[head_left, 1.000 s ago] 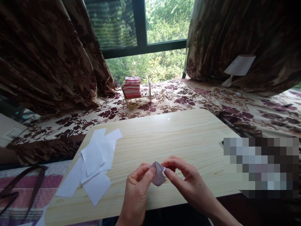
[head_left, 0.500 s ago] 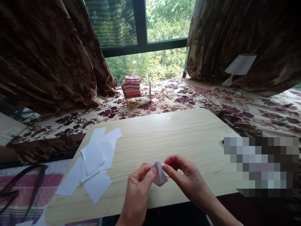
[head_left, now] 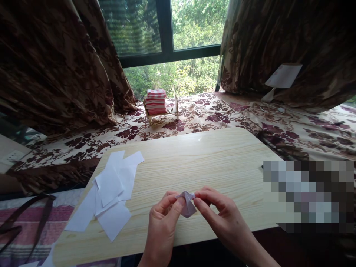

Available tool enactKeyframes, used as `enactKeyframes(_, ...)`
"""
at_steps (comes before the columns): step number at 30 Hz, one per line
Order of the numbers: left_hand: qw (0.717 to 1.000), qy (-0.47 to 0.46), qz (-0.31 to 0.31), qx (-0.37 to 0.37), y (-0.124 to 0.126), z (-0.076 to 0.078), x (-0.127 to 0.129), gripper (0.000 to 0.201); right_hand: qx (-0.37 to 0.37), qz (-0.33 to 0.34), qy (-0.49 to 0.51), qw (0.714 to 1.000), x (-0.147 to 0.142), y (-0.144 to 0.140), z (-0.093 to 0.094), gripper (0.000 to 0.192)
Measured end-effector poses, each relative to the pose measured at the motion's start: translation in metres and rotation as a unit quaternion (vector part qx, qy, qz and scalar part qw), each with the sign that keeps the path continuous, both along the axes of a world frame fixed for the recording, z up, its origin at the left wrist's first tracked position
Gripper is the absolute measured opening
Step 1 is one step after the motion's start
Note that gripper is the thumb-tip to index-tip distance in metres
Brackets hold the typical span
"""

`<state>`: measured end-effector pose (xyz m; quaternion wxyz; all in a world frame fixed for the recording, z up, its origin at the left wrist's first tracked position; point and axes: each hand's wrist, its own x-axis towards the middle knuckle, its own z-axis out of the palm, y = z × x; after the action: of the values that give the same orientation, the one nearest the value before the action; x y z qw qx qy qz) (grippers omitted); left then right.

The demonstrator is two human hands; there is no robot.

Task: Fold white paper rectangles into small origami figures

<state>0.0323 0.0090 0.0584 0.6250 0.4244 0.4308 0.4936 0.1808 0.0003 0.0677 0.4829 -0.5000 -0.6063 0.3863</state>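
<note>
A small folded piece of pale paper (head_left: 187,205) hangs just above the near edge of a light wooden board (head_left: 194,159). My left hand (head_left: 162,226) pinches its left side between thumb and forefinger. My right hand (head_left: 222,218) pinches its right corner the same way. Both sets of fingertips meet at the paper's top. The lower point of the fold shows between the hands.
Several loose white paper sheets (head_left: 111,193) lie overlapping at the board's left end. A stack of red-and-white striped cloth on a small wooden rack (head_left: 157,102) stands by the window. Floral fabric (head_left: 222,115) covers the surface behind. A white lamp (head_left: 280,79) sits at the right.
The hands stay in place and rework the fold; the paper shifted slightly down then back up, and the right fingers closed lower onto its corner.
</note>
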Motion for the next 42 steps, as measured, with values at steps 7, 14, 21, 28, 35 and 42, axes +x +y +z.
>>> enactKeyframes(7,0.999,0.024,-0.014,0.018,-0.001,0.004,0.001,0.018,0.08,-0.014,-0.025,0.996,-0.005,0.0,0.002,0.015)
enactKeyframes(14,0.993,0.101,0.027,0.049,0.001,0.004,0.001,0.014,0.087,0.002,-0.021,0.996,-0.003,0.001,0.001,0.017)
enactKeyframes(21,0.985,0.146,0.046,0.083,-0.002,0.01,0.0,0.017,0.062,0.015,-0.048,0.997,-0.004,0.003,-0.003,0.023)
enactKeyframes(28,0.986,0.138,0.011,0.089,0.002,0.014,0.001,0.022,0.056,0.011,-0.032,0.998,-0.004,0.005,0.0,0.029)
enactKeyframes(35,0.975,0.206,0.004,0.082,0.007,0.009,-0.005,0.018,0.018,0.038,-0.045,0.998,0.003,0.014,-0.004,0.03)
enactKeyframes(42,0.989,0.15,-0.002,0.017,0.005,-0.001,-0.004,0.026,-0.014,0.057,-0.047,0.997,0.006,0.009,-0.007,0.03)
